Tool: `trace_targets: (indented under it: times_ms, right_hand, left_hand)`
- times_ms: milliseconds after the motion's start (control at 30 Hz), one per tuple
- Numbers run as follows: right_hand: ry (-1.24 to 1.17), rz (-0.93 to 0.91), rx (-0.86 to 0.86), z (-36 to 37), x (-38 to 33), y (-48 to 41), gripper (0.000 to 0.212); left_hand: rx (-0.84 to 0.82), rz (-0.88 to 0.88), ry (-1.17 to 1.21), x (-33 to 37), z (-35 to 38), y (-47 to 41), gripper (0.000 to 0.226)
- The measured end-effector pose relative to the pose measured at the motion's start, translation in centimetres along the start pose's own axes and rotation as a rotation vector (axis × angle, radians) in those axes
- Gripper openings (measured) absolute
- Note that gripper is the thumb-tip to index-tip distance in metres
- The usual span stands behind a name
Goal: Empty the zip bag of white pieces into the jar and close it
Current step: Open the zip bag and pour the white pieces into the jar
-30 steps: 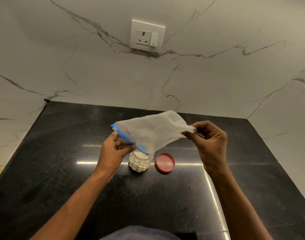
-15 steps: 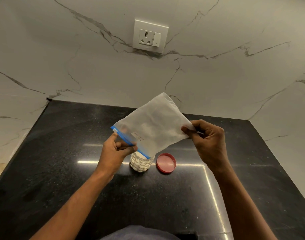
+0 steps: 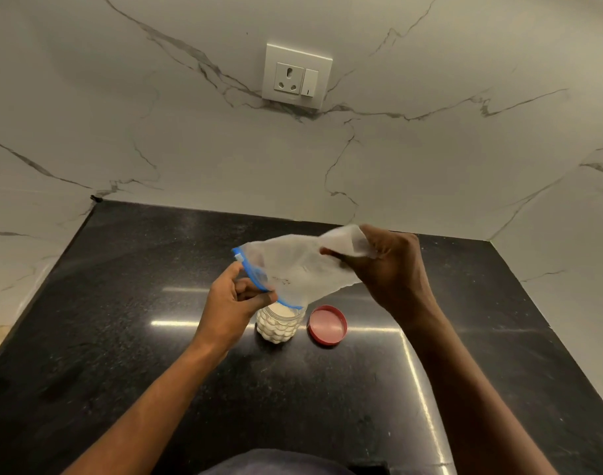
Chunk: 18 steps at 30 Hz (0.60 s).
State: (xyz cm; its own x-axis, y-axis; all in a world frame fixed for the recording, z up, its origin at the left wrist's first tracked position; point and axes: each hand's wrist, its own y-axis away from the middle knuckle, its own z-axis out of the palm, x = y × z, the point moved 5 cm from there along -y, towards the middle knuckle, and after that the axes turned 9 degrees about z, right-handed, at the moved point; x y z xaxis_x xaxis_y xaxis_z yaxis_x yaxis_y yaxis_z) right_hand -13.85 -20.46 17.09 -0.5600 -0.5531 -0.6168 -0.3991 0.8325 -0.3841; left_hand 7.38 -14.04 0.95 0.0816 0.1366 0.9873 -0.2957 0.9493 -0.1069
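Over the jar, full of white pieces on the counter, left hand and right hand pinch the limp bag, seemingly empty, so next comes screwing on the lid lying beside.

A: What did each of the hands have?

B: The left hand pinched the blue zip edge of the zip bag, mouth tipped down over the jar. The right hand gripped the bag's bottom corner, higher up.

A: And the jar?

B: It stood open on the black worktop, filled with white pieces. Its red lid lay just beside it on the right, inner side up. A wall socket sat on the marble wall behind
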Motion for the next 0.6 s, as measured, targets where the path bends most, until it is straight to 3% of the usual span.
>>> trace_targets:
  times_ms: [67, 167, 200, 300, 433, 533, 600]
  right_hand:
    - [0.048, -0.032, 0.023, 0.05, -0.65, -0.19, 0.039]
    - [0.037, -0.042, -0.034, 0.51, -0.60, -0.37, 0.009]
    - [0.017, -0.035, -0.015, 0.32, -0.50, -0.44, 0.008]
    - [0.033, -0.020, 0.065, -0.17, -0.40, -0.56, 0.015]
    - [0.003, -0.030, -0.010, 0.39, -0.71, -0.29, 0.008]
    - [-0.054, 0.023, 0.122, -0.47, -0.25, -0.50, 0.025]
    - [-0.090, 0.045, 0.056, -0.14, -0.17, -0.42, 0.014]
  left_hand:
    - [0.006, 0.012, -0.001, 0.29, -0.14, -0.03, 0.054]
    - [0.031, 0.006, 0.012, 0.34, -0.43, 0.12, 0.054]
    - [0.028, 0.006, 0.008, 0.38, -0.40, 0.16, 0.054]
    - [0.023, 0.014, -0.020, 0.44, -0.22, 0.13, 0.053]
    - [0.030, -0.004, -0.005, 0.44, -0.10, 0.05, 0.053]
    - [0.017, 0.017, -0.031, 0.74, -0.10, -0.11, 0.053]
    - [0.018, 0.019, -0.027, 0.83, -0.14, -0.14, 0.054]
